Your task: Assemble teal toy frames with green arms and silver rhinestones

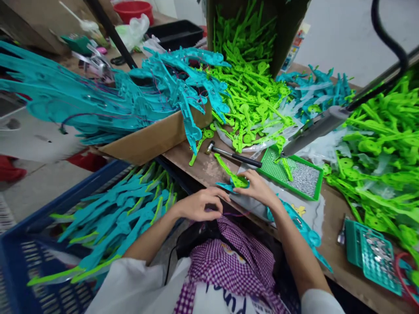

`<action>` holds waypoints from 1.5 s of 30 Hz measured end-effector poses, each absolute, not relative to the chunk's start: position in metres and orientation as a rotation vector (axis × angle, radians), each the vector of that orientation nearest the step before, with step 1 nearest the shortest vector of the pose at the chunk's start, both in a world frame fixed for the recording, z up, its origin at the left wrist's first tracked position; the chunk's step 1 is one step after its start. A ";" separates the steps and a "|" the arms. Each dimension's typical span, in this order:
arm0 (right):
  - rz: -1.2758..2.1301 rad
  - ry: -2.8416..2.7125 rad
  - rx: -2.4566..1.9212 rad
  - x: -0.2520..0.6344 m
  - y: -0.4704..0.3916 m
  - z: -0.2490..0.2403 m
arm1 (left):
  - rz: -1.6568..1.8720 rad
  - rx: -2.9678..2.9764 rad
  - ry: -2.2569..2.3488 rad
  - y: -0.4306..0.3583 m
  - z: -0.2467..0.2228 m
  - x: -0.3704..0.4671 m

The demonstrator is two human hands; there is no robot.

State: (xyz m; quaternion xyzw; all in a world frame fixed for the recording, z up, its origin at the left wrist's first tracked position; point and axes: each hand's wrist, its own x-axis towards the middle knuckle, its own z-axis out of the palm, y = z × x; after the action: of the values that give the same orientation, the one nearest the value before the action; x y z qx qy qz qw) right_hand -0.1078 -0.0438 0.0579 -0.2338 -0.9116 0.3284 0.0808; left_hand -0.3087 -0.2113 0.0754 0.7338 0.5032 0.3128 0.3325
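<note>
- Left of the green perforated plastic tray (270,163), the right hand (255,188) pinches the broad end of a long lime-green plastic piece (238,180).
- The left hand (203,203), farther left of the tray, curves with thumb and fingertips apart.
- The brown wooden table (201,168) shows its surface left of the tray, its edge just beside both hands.
- The piece tapers toward the black-handled metal hammer (237,158) (turquoise plastic (225,186) shows under it; joined or not, I can't tell).

Brown workbench (201,169), hammer (234,157) beside green tray (271,162), heaped lime-green parts (245,109), teal box (353,244)
</note>
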 end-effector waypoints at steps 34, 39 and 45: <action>1.183 -2.485 -0.777 -0.084 -0.104 0.075 | 1.009 1.755 1.902 -0.224 0.039 -0.266; 1.345 -2.353 -0.890 -0.096 -0.120 0.078 | 1.039 1.485 1.832 -0.205 0.064 -0.259; 0.792 -2.582 -1.011 -0.074 -0.089 0.080 | 0.812 1.467 1.631 -0.203 0.061 -0.265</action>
State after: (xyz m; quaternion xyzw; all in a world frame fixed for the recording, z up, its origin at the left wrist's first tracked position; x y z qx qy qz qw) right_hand -0.0744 -0.0894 0.0795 -0.3477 -0.8880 0.2722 0.1284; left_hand -0.2654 -0.2034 0.0613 0.5775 0.6418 0.3196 0.3905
